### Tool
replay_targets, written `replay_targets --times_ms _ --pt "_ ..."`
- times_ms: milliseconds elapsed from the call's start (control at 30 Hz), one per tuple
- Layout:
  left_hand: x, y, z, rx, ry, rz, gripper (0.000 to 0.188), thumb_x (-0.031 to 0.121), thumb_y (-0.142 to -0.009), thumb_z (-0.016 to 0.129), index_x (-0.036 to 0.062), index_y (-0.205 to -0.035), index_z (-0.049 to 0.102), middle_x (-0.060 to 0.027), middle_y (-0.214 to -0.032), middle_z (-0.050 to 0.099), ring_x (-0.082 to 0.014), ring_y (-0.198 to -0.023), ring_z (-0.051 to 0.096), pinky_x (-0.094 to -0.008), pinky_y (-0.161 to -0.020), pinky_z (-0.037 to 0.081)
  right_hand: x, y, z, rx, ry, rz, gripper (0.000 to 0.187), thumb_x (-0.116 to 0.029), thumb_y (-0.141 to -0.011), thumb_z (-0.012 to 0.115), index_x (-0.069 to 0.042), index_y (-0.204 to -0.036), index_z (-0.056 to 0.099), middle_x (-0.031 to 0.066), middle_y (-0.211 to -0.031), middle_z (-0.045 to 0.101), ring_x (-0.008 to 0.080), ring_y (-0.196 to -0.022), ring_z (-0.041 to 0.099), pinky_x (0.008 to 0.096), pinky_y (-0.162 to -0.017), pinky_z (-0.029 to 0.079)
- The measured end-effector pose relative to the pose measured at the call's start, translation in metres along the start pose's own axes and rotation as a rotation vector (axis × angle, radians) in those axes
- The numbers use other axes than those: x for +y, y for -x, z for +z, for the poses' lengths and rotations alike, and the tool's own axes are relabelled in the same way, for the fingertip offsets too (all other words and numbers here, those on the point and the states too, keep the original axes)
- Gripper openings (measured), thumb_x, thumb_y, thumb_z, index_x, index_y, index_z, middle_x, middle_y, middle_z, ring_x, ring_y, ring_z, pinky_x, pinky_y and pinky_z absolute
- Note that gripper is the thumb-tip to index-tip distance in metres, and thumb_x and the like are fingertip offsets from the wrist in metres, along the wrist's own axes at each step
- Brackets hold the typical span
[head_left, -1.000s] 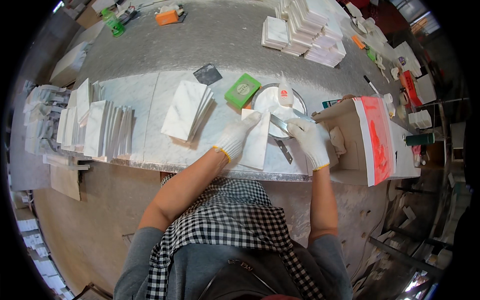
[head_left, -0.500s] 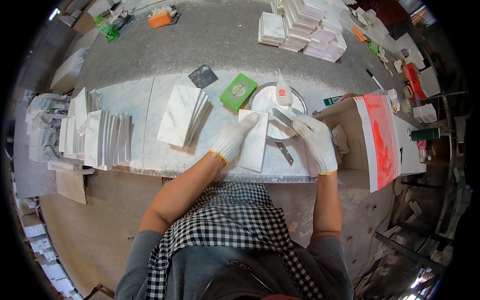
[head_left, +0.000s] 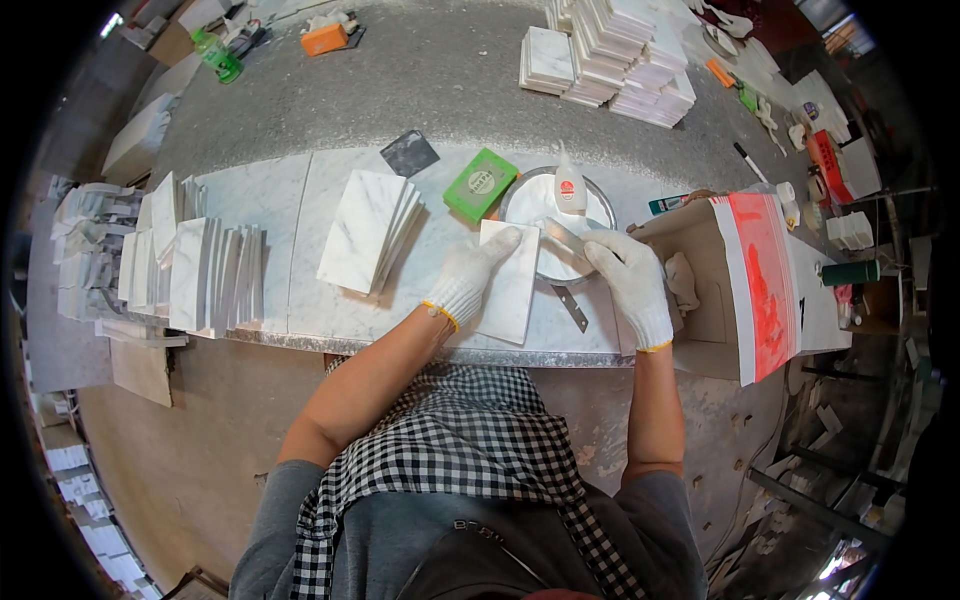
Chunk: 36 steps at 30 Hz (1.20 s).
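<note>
My left hand, in a white knit glove, grips a white marble tile, its thumb on the tile's upper face. A flat metal scraper blade is pinched in my gloved right hand, its tip close to the tile's upper right edge; whether they touch I cannot tell. Behind the blade lies a round metal-rimmed dish of white paste. In it rests a white squeeze bottle with a pointed nozzle. Another flat metal blade with a hole lies just below the dish.
Left of my hands, several marble tiles lean together, with more upright tiles beyond. A green box and a dark square pad lie behind. An open cardboard box stands at right; tile stacks rise at the back.
The blade in my right hand has tilted, and its face now looks paler and slightly blurred. My left hand and the tile stay nearly in place.
</note>
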<state>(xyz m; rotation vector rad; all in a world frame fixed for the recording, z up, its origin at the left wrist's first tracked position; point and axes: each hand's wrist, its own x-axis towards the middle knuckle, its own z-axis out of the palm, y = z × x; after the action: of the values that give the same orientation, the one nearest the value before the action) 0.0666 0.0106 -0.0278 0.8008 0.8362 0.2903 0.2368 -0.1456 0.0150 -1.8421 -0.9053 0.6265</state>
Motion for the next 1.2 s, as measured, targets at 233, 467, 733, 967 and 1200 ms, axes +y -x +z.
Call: replay_targets --times_ms 233,467,733,967,1200 --pt "0.003 0.006 0.005 0.034 -0.024 -0.027 0.046 0.029 -0.098 0.070 -0.0035 -0.129 0.060 -0.0126 -0.116 0.069 -0.0195 -0.101 0.067 -0.0336 -0.088 0.056 -0.008 0.001 0.000 0.014 0.073 0.022 0.026 -0.017 -0.095 0.064 0.001 -0.113 0.073 0.0112 -0.101 0.075 0.0167 -0.090 0.068 0.0304 -0.081 0.052" --pt "-0.005 0.000 -0.002 0.003 0.000 -0.005 0.050 0.034 -0.095 0.074 -0.0024 -0.128 0.063 -0.0132 -0.119 0.069 -0.0213 -0.105 0.067 -0.0343 -0.089 0.055 -0.005 0.002 0.001 0.066 0.118 -0.016 0.027 -0.018 -0.094 0.064 0.001 -0.111 0.074 0.0121 -0.101 0.076 0.0179 -0.089 0.069 0.0314 -0.081 0.053" --pt "-0.003 -0.002 -0.002 0.021 0.001 -0.017 0.041 0.027 -0.098 0.071 -0.0049 -0.123 0.063 -0.0111 -0.111 0.070 -0.0175 -0.095 0.068 -0.0311 -0.083 0.057 -0.004 0.005 -0.001 0.115 0.330 -0.026 0.024 -0.019 -0.094 0.064 -0.003 -0.109 0.074 0.0122 -0.093 0.074 0.0186 -0.084 0.068 0.0314 -0.079 0.052" --pt "-0.008 -0.003 -0.004 0.005 -0.002 0.001 0.040 0.028 -0.099 0.069 -0.0022 -0.125 0.063 -0.0102 -0.111 0.070 -0.0178 -0.095 0.068 -0.0315 -0.081 0.057 -0.007 0.012 0.001 0.094 0.750 -0.050 0.024 -0.027 -0.092 0.065 -0.011 -0.107 0.076 0.0152 -0.093 0.072 0.0321 -0.088 0.070 0.0413 -0.078 0.054" --pt "-0.012 0.002 0.002 0.028 -0.046 0.076 0.054 0.039 -0.097 0.071 -0.0022 -0.131 0.062 -0.0129 -0.120 0.069 -0.0205 -0.106 0.065 -0.0345 -0.090 0.054 -0.023 -0.003 0.013 0.309 0.868 -0.098 0.034 -0.034 -0.092 0.064 -0.011 -0.115 0.072 0.0157 -0.102 0.072 0.0347 -0.091 0.070 0.0429 -0.081 0.054"
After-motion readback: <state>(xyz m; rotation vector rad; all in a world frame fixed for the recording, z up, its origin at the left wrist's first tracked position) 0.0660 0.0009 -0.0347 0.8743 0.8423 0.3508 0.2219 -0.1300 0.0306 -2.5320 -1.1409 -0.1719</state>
